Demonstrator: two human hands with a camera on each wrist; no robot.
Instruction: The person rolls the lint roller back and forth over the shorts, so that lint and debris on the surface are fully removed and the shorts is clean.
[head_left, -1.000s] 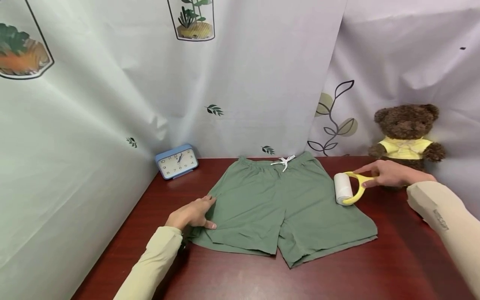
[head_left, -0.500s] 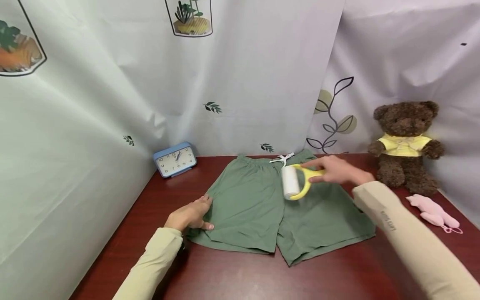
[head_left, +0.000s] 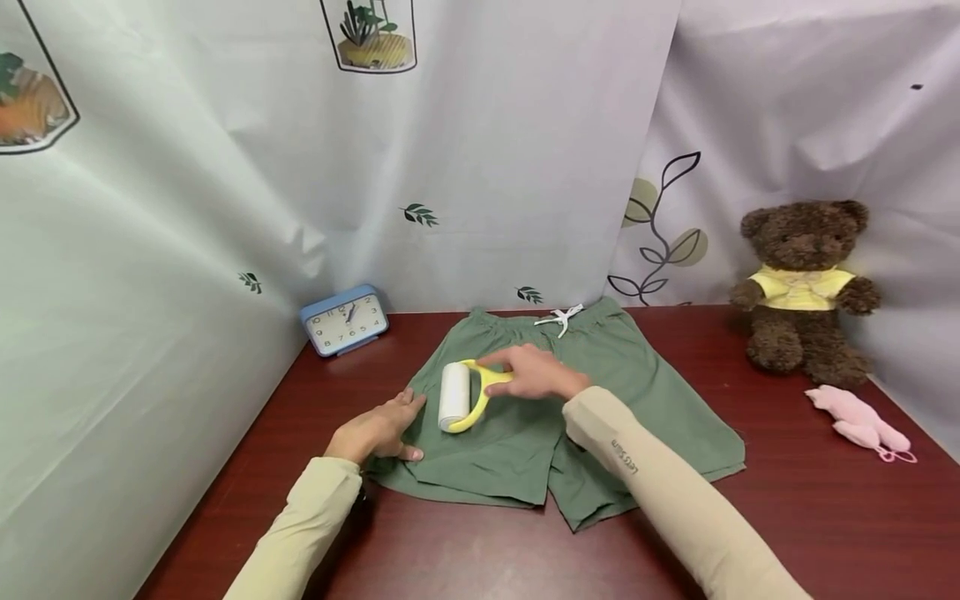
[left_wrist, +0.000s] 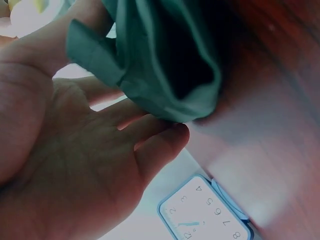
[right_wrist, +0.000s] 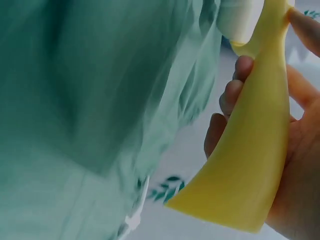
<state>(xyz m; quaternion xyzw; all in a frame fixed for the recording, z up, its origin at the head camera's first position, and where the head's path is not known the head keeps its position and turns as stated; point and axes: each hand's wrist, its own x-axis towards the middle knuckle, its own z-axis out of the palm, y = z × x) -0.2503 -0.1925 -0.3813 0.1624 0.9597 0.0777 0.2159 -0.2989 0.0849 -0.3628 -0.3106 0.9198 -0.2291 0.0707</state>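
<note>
Green shorts (head_left: 517,450) with a white drawstring (head_left: 561,320) lie spread on the table, waistband at the back. My right hand (head_left: 534,372) grips the yellow handle of a lint roller (head_left: 454,397). Its white roll is over the left leg of the shorts. In the right wrist view, fingers curl round the wide handle (right_wrist: 240,150). My left hand (head_left: 384,427) rests on the left edge of the shorts, with fingers stretched out and thumb apart. The left wrist view has these fingers (left_wrist: 162,150) against the bunched green cloth (left_wrist: 160,65).
A blue alarm clock (head_left: 345,322) stands at the back left of the dark red table (head_left: 465,554). At the back right sits a brown teddy bear (head_left: 804,292) in a yellow top. A pink plush toy (head_left: 858,421) lies in front of it. Printed white sheets hang behind.
My right hand has carried the lint roller leftward across the shorts, from the right leg to the left one. The pink plush toy has come into view. My left hand stays at the edge.
</note>
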